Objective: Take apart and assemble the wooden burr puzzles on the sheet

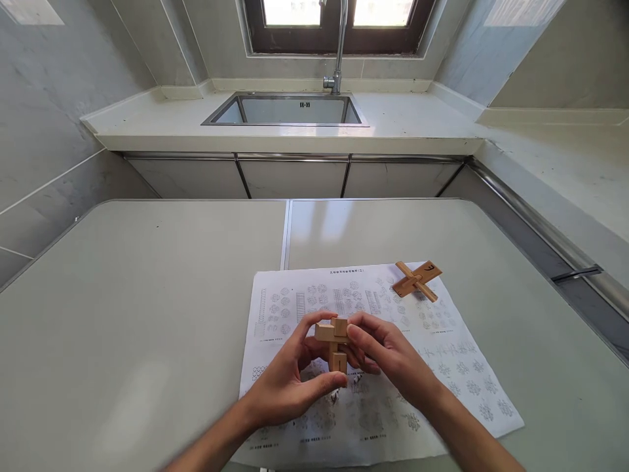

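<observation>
Over a printed paper sheet (pixel 472 373), a small wooden burr puzzle (pixel 333 337) of interlocked light-wood blocks is held between my two hands. My left hand (pixel 289 380) grips it from the left, its thumb under the lower block and its index finger by the top. On the other side, my right hand (pixel 388 347) pinches the upper right block between thumb and fingers. Some fingertips are hidden behind the blocks. A cross of wooden pieces (pixel 417 280), one flat piece bearing a dark mark, lies at the sheet's upper right corner.
The sheet lies on a pale table (pixel 122 308) with a seam (pixel 285 236) down its far half. Beyond the table stands a counter (pixel 417 124) with a sink (pixel 295 111) and a tall faucet (pixel 339 59) below a window. Another ledge runs along the right.
</observation>
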{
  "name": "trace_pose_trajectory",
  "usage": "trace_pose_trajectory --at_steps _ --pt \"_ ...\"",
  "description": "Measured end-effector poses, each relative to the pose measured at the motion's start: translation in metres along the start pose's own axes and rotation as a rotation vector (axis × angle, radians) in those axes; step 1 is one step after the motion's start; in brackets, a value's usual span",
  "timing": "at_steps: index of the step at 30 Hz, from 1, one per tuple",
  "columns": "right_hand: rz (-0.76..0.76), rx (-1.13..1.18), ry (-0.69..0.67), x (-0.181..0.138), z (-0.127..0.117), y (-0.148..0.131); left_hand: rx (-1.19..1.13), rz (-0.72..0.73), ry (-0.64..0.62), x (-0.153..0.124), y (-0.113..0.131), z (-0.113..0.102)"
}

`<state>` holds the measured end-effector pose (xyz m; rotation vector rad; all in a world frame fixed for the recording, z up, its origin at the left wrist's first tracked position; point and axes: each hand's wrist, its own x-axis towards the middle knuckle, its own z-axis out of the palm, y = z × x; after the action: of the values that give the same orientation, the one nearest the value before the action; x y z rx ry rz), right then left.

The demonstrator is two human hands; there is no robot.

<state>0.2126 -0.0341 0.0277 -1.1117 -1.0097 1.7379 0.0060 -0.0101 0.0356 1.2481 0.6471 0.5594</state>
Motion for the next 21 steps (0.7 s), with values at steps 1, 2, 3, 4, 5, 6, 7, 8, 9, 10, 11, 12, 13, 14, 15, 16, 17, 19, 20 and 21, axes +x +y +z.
trace_pose_trajectory --at_steps 1,2,3,4,5,6,7,8,9,10,11,12,13,14,15,16,17,19,20,21 --pt "0.002 0.011 -0.001 0.000 0.000 0.000 -0.001 -0.002 0.001 0.000 0.000 0.000" --pt "0.004 0.017 -0.001 0.000 0.000 0.000 -0.001 -0.003 0.002 0.000 0.000 0.000" --pt "0.005 0.019 0.001 0.000 0.000 0.000 -0.001 -0.003 0.002 0.000 0.000 0.000" --pt "0.009 0.019 0.005 0.000 0.000 0.000 -0.001 -0.002 0.002 0.000 0.000 0.000" --pt "0.014 0.018 0.009 0.000 0.001 0.000 -0.001 -0.001 0.003 0.000 0.000 0.000" --pt "0.019 0.018 0.013 0.000 0.001 0.000 -0.003 0.000 0.003 0.000 -0.001 0.000" --pt "0.025 0.018 0.018 0.000 0.001 0.000 -0.006 0.000 0.004 0.000 -0.001 0.001" --pt "0.031 0.017 0.025 -0.001 0.001 0.000 -0.013 -0.002 0.005 0.000 -0.002 0.001" --pt "0.038 0.014 0.031 -0.001 0.001 0.001 -0.026 -0.005 0.010 0.000 -0.002 0.001" --pt "0.044 0.006 0.035 -0.001 0.001 0.001 -0.044 -0.009 0.014 0.000 -0.002 0.001" --pt "0.049 -0.006 0.039 -0.001 0.001 0.002 -0.070 -0.014 0.019 0.001 -0.003 0.001" --pt "0.046 -0.024 0.049 -0.001 0.001 0.003 -0.101 -0.021 0.024 0.001 -0.003 0.000" --pt "0.030 -0.054 0.072 -0.001 0.000 0.004 -0.135 -0.032 0.031 0.002 -0.003 -0.001" --pt "-0.002 -0.104 0.109 -0.001 -0.001 0.005 -0.168 -0.046 0.041 0.003 -0.003 -0.002" --pt "-0.050 -0.178 0.167 -0.002 -0.002 0.005 -0.196 -0.059 0.058 0.004 -0.003 -0.003" --pt "-0.113 -0.277 0.238 -0.002 -0.004 0.006 -0.216 -0.069 0.080 0.005 -0.003 -0.005" --pt "-0.183 -0.399 0.311 -0.002 -0.006 0.007 -0.228 -0.076 0.104 0.006 -0.003 -0.006" --pt "-0.324 -0.663 0.419 -0.002 -0.011 0.008 -0.234 -0.072 0.153 0.008 -0.003 -0.009" --pt "-0.381 -0.781 0.437 -0.002 -0.014 0.008 -0.231 -0.063 0.175 0.009 -0.003 -0.010" --pt "-0.426 -0.875 0.433 -0.002 -0.017 0.009 -0.224 -0.053 0.197 0.009 -0.004 -0.011"
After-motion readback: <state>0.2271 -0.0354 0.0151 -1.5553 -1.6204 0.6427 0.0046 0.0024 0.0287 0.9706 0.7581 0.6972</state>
